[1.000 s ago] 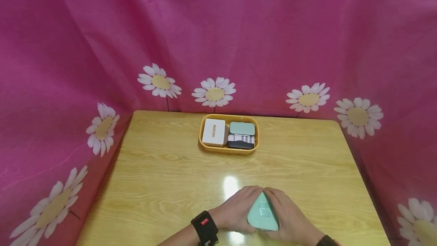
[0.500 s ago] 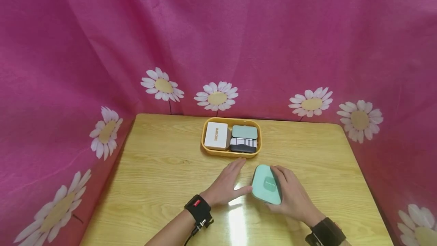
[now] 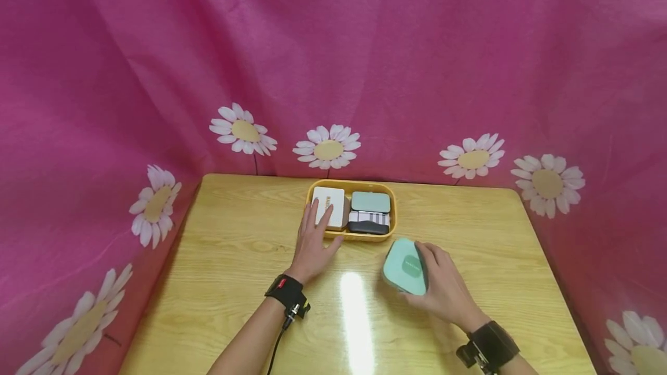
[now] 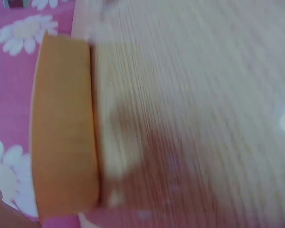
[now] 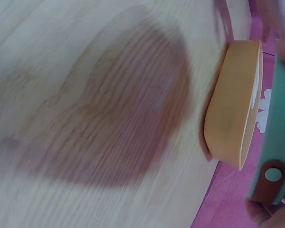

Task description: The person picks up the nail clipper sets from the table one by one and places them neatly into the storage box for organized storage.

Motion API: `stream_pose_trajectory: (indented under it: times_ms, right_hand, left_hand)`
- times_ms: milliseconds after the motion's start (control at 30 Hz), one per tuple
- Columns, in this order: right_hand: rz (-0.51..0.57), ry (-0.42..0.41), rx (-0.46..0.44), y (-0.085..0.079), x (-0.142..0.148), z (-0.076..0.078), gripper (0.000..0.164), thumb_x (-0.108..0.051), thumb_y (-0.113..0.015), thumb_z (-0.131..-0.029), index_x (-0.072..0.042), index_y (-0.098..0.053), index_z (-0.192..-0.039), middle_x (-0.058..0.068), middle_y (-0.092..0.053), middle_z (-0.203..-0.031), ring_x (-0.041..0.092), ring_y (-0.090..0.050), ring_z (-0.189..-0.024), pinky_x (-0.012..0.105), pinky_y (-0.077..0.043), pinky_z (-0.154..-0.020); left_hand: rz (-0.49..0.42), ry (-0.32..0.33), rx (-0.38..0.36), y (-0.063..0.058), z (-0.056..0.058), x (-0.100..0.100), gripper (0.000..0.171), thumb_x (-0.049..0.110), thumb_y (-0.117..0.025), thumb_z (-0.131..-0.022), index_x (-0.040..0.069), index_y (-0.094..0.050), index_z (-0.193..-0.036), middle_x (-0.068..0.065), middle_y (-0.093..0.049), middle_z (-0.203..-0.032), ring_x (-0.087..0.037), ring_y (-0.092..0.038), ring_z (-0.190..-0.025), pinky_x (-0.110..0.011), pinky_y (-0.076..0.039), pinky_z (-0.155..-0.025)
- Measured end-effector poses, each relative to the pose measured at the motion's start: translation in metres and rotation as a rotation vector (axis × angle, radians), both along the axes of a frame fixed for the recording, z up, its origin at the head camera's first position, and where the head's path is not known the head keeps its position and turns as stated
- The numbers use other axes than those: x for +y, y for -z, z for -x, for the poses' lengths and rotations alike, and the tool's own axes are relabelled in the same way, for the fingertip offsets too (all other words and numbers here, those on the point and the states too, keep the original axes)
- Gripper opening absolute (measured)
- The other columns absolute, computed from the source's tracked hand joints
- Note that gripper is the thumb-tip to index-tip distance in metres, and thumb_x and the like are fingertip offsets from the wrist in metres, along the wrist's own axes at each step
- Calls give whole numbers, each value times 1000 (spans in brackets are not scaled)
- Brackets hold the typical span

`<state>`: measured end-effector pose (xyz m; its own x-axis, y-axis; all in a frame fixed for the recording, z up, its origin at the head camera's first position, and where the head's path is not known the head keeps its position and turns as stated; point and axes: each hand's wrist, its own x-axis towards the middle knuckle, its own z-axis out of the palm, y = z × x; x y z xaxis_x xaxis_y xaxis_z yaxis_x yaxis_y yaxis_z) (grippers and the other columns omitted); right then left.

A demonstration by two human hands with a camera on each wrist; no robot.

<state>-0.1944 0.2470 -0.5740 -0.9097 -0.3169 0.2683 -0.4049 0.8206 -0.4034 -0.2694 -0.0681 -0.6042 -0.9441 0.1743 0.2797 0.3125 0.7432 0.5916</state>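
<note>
My right hand (image 3: 443, 282) grips a mint green rounded case (image 3: 403, 265) by its right side, over the table in front of the basket. In the right wrist view the case's side shows a brown strap with a round snap (image 5: 273, 175). My left hand (image 3: 311, 250) reaches to the yellow basket (image 3: 359, 237) with fingers spread. Its fingertips overlap the white box (image 3: 323, 192) marked "MANICURE" in the head view. In the left wrist view the basket wall (image 4: 64, 123) stands at the left, with part of the hand (image 4: 4, 213) at the lower corner.
Beside the white box, the basket also holds a small sage green tin (image 3: 371, 202) and a plaid and black case (image 3: 369, 219). The wooden table (image 3: 234, 282) ends at a pink daisy curtain (image 3: 396, 62). A cable (image 3: 276, 343) trails from the left wrist strap.
Both hands held the mint case near the front edge; my left hand then let go and moved forward and left to the basket. My right hand carried the case forward.
</note>
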Motion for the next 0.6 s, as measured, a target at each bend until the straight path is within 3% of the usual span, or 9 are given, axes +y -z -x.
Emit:
stream_pose_trajectory:
  times_ms: [133, 300, 433, 600]
  right_hand:
    - [19, 38, -24, 0, -7, 6, 115, -69, -77, -57, -8, -37, -145, 13, -44, -134, 25, -44, -115, 48, -45, -89]
    - [42, 80, -56, 0, -13, 18, 114, -73, -72, -61, -8, -34, -147, 16, -41, -135, 28, -44, -114, 49, -44, -86]
    - [64, 101, -54, 0, -17, 30, 111, -69, -73, -64, -7, -33, -147, 18, -41, -135, 30, -43, -113, 48, -43, -84]
    - [97, 154, -100, 2, -23, 45, 106, -65, -70, -72, -5, -27, -149, 25, -35, -137, 35, -38, -115, 51, -42, -84]
  left_hand:
    - [-145, -86, -96, 8, 11, -11, 85, 46, -62, -88, 20, -16, -154, -6, 3, -161, -25, -1, -147, -52, -21, -113]
    - [-365, -174, -241, 22, 15, -20, 100, 45, -70, -83, 26, -2, -154, 0, -1, -161, -18, -8, -146, -44, -20, -115]
    - [-499, -170, -285, 31, 17, -23, 103, 45, -73, -80, 29, -3, -154, -1, -14, -158, -17, -16, -144, -43, -22, -115]
    - [-589, -151, -320, 34, 23, -18, 107, 42, -78, -77, 29, -5, -154, 4, -17, -158, -14, -18, -143, -41, -22, -115]
